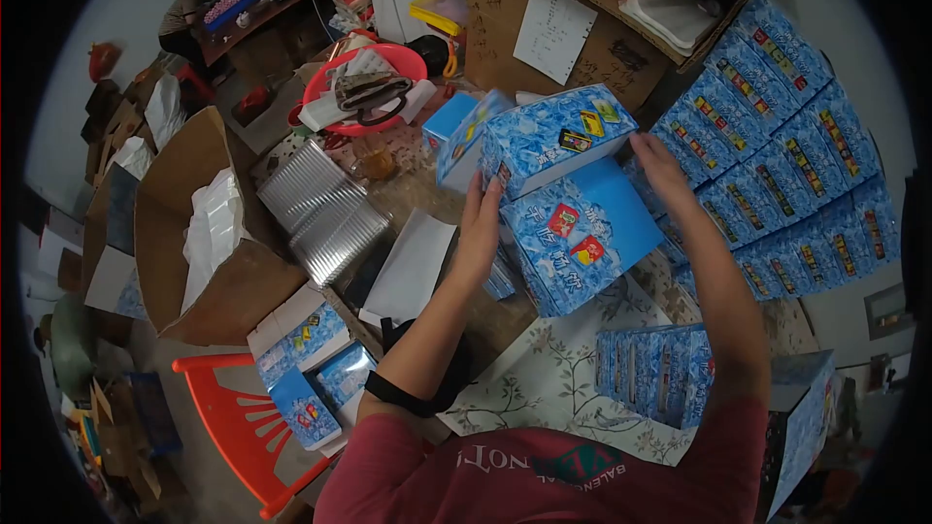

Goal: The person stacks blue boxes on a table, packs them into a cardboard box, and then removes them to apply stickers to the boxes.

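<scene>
Two hands are on a big blue box (582, 267) in the middle, over the table (419, 192). The hands are apart, one on each side of it. The left hand (478, 228) is on the left side with its fingers pointing up, and the right hand (663, 173) is at the right end of the raised top part (553, 131). It is hard to see the fingertips, so I can't tell if the hands pinch the box or just press on it. The box has icy blue pictures and small red and yellow ones. It is tilted. Below it, a pale cloth (524, 383) with leafy branches is spread out, and a row of thin blue packs (652, 374) sits on it. On the right are lots of blue boxes (777, 170) in slanted rows. Left of the hands there is a white sheet (412, 267), and beside it are shiny, see-through ridged trays (318, 212). A red basin (412, 60) full of stuff is farther back. A big brown carton (267, 283) stands open on the left, near an orange chair (216, 403). Far away, a person in a hat (183, 19) is by another table (257, 34).
</scene>
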The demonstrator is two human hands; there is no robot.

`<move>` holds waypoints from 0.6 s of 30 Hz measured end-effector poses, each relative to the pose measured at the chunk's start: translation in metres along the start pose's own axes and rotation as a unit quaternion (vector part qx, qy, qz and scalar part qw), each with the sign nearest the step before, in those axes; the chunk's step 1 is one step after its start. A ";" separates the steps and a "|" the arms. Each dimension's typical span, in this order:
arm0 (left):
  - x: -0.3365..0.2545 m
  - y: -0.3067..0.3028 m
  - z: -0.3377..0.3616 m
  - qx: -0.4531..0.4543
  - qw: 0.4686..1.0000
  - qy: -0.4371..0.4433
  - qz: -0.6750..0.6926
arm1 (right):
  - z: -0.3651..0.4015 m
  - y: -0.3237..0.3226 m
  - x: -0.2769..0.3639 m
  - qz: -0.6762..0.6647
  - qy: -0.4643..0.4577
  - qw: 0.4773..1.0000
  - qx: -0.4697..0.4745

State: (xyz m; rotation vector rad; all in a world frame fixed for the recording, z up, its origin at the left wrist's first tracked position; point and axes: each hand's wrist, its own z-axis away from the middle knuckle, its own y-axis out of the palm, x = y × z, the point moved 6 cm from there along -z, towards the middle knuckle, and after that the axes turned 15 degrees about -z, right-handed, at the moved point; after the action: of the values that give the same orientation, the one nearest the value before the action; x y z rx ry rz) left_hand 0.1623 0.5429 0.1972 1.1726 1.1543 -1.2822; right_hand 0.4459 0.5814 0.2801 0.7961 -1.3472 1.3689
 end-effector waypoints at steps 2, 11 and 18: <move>-0.005 0.009 -0.004 0.007 1.000 0.002 -0.005 | -0.009 0.006 0.025 -0.013 -0.054 0.997 -0.059; -0.074 0.013 0.006 0.045 0.993 0.109 0.007 | -0.010 0.004 0.076 -0.167 -0.105 0.979 -0.047; -0.184 0.043 0.129 0.040 0.853 0.490 -0.175 | 0.158 -0.082 0.109 -0.415 -0.181 0.887 -0.094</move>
State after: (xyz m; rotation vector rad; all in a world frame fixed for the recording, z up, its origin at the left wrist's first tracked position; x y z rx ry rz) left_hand 0.2045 0.4256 0.3890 1.8245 2.1454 -0.9631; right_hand 0.4635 0.4400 0.4316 1.3358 -1.1587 0.4171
